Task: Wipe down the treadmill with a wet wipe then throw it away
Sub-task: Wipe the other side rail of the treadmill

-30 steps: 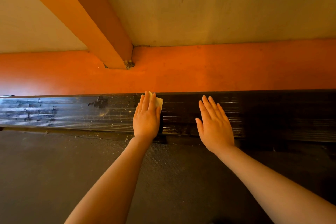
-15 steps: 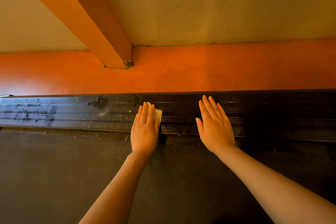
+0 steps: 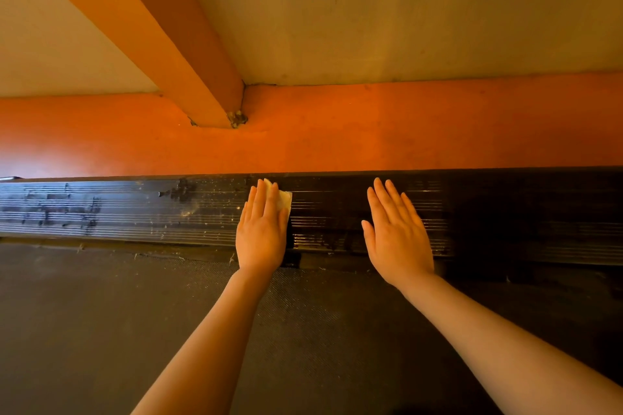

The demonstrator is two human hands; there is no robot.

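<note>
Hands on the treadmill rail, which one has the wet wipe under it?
The left hand: the pale wet wipe peeks out past its fingertips on the ribbed black side rail. The right hand lies flat on the rail with nothing showing under it.

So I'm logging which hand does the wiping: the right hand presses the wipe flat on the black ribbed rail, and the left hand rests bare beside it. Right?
Not quite: the hands are swapped. In the head view the left hand presses the wipe flat on the black ribbed rail, and the right hand rests bare beside it.
</note>
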